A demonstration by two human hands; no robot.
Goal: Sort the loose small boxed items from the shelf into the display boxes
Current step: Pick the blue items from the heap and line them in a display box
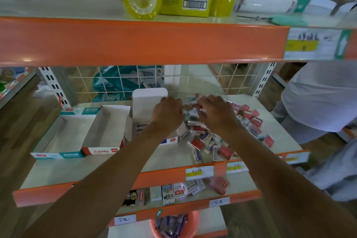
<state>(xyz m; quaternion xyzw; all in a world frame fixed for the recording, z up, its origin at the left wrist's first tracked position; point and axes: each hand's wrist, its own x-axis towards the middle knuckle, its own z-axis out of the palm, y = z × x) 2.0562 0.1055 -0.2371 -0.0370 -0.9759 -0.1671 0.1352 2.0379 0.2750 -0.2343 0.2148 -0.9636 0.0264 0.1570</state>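
Observation:
A heap of loose small boxes (pixel 216 139), red, blue and white, lies on the right half of the middle shelf (pixel 170 160). Both of my hands reach into the back of the heap. My left hand (pixel 167 111) has its fingers curled down at the heap's left edge, over the white display box (pixel 146 106) with its lid up. My right hand (pixel 216 111) curls into the pile, fingertips on small boxes. What either hand holds is hidden. Two open display boxes stand at the left, one teal-trimmed (pixel 63 137) and one red-trimmed (pixel 107 131).
An orange-edged upper shelf (pixel 143 42) hangs close above, carrying yellow tape rolls and packs. A lower shelf (pixel 179 191) holds assorted small packs. A person in white (pixel 320 98) stands at the right. A wire grid backs the shelf. An orange bucket (pixel 173 226) sits below.

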